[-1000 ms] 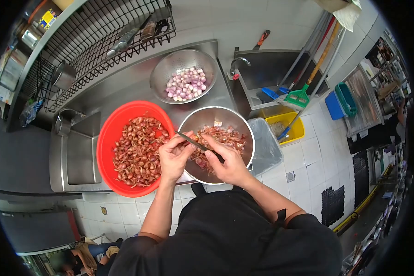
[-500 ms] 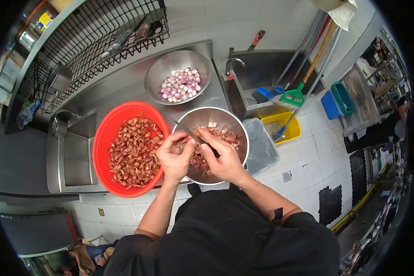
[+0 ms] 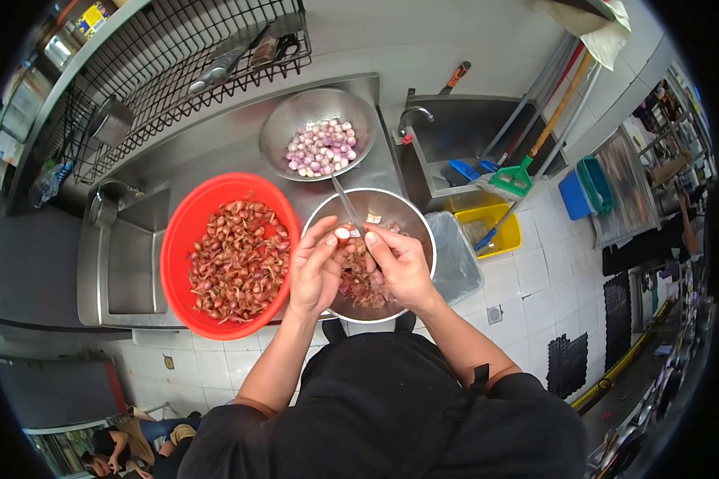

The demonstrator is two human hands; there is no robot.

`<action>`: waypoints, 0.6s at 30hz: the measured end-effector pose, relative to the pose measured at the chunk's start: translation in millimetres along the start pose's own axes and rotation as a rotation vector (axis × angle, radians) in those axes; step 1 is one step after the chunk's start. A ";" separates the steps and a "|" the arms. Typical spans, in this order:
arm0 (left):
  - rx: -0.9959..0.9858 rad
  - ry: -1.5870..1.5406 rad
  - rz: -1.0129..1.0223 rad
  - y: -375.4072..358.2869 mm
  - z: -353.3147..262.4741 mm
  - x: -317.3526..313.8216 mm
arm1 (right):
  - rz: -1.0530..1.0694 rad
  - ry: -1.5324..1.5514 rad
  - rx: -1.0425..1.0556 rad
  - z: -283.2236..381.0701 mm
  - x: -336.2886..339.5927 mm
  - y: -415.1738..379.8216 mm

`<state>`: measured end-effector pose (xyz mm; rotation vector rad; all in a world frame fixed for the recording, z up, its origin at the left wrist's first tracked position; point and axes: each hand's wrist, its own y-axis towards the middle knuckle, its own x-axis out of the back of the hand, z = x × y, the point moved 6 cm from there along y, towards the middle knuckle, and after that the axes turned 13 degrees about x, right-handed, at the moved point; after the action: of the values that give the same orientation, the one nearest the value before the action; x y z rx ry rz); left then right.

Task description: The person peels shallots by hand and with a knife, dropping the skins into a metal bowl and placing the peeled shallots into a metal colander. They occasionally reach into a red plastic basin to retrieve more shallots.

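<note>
Between the fingertips of my left hand (image 3: 318, 267) is a small pale shallot (image 3: 343, 234). My right hand (image 3: 395, 262) grips a knife (image 3: 347, 199), its blade angled up toward the colander. Both hands hover over a steel bowl (image 3: 426, 239) that holds reddish shallot skins (image 3: 365, 289). To the left, a red basin (image 3: 174, 247) is heaped with unpeeled shallots (image 3: 236, 263). Behind the bowl, a steel colander (image 3: 276, 132) contains peeled pink-white shallots (image 3: 321, 149).
A steel sink (image 3: 140, 271) lies left, under a wire rack (image 3: 168, 88). At right are a deep sink with a tap (image 3: 415, 120), a green broom (image 3: 513, 177), a yellow bucket (image 3: 510, 233) and a grey bin (image 3: 455, 263). People (image 3: 124, 447) sit at lower left.
The knife has swung from pointing left across the fingers to pointing up and away. My left hand has turned more open, showing the pale shallot at its fingertips.
</note>
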<state>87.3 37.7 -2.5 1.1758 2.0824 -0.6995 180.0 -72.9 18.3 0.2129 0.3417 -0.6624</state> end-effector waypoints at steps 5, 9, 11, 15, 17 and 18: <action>0.137 -0.219 -0.055 -0.1 6.8 17.4 | -0.095 -0.313 0.201 -12.0 20.3 -2.0; 0.102 -0.255 0.024 4.1 6.3 36.8 | 0.019 -0.662 0.135 -16.1 39.0 -0.9; 0.034 -0.143 0.035 4.2 -0.4 39.6 | 0.054 -0.738 0.146 -18.3 38.1 -3.4; 0.008 -0.103 -0.100 -3.0 -13.9 21.3 | -0.037 -0.525 0.232 7.5 9.7 -13.3; -0.071 0.000 -0.122 -3.5 -13.8 21.3 | 0.022 -0.418 0.356 15.0 -5.5 -17.1; -0.131 0.115 -0.139 -3.5 -12.6 20.9 | 0.077 -0.425 0.316 15.9 -10.3 -18.9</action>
<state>72.6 56.3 -9.3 1.0274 2.2863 -0.5607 164.2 -86.4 35.2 0.3757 -0.1807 -0.6645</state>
